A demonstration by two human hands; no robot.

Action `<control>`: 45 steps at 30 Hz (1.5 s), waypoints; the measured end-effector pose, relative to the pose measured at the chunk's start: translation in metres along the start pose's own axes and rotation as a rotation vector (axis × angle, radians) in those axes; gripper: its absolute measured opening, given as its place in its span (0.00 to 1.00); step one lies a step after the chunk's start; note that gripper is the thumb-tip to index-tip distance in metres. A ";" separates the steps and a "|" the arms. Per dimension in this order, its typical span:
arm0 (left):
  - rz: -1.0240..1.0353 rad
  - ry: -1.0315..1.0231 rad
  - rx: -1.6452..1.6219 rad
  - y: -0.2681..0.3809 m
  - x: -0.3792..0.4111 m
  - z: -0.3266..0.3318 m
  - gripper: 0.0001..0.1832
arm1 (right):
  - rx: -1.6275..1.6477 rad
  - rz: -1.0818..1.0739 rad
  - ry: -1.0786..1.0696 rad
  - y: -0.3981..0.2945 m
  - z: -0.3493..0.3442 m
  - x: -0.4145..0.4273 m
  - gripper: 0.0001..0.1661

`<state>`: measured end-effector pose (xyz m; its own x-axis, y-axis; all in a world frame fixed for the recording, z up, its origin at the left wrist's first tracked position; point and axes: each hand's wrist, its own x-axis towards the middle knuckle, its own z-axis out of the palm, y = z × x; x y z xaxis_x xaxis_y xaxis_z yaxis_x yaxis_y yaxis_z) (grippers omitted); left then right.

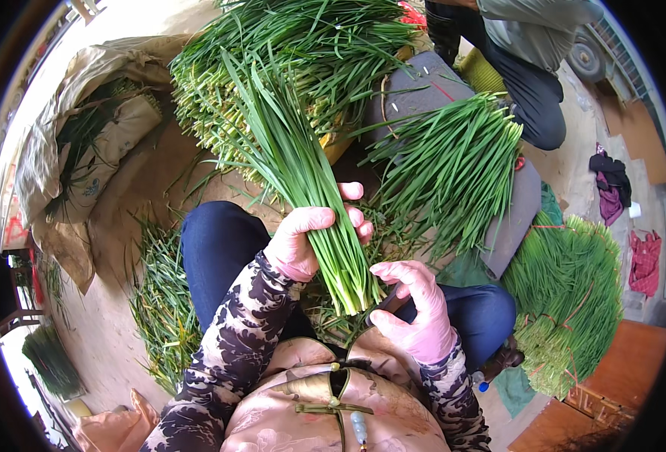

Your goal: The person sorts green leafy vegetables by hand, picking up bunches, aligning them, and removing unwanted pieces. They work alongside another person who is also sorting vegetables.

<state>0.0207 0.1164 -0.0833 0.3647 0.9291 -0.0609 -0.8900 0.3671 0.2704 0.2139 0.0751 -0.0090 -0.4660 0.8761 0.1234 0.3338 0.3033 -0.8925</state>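
My left hand (pixel 316 234), in a thin pink glove, grips a bunch of long flat green leaves, apparently garlic chives (pixel 310 169), with pale stem ends pointing down toward me. Beside those ends is my right hand (pixel 415 308), gloved the same way, its fingers apart; a dark object partly hidden behind it may be a tool, and I cannot tell whether the hand touches it. Beyond the bunch rises a large heap of chives (pixel 214 107). More loose chives (pixel 451 169) lie across a grey padded surface (pixel 502 220) at the right.
Tied chive bundles (pixel 564 305) are stacked at right. Leaf scraps (pixel 166 299) lie by my left knee. An open woven sack (pixel 56 118) with greens stands at upper left. Another person (pixel 530 68) is at upper right. A blue-capped bottle (pixel 482 386) lies by my right knee.
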 end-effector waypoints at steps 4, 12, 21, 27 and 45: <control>-0.006 -0.023 -0.040 -0.001 0.000 -0.001 0.28 | -0.073 -0.028 0.049 0.002 0.004 -0.002 0.26; -0.033 0.002 -0.024 -0.005 -0.001 0.001 0.28 | -0.135 -0.142 0.205 0.009 0.007 -0.009 0.15; 0.003 -0.028 -0.039 0.005 -0.003 0.000 0.27 | -0.259 -0.128 0.345 -0.007 -0.020 -0.018 0.12; 0.057 -0.038 -0.044 0.010 0.000 0.000 0.27 | -0.268 0.082 0.776 -0.011 -0.091 -0.061 0.04; -0.214 -0.049 0.257 0.002 -0.014 0.010 0.27 | -0.056 0.166 -0.008 -0.005 -0.013 0.013 0.37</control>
<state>0.0168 0.1039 -0.0727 0.5540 0.8268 -0.0974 -0.6960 0.5242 0.4907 0.2173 0.0902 0.0027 -0.4077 0.9127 -0.0272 0.4513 0.1756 -0.8749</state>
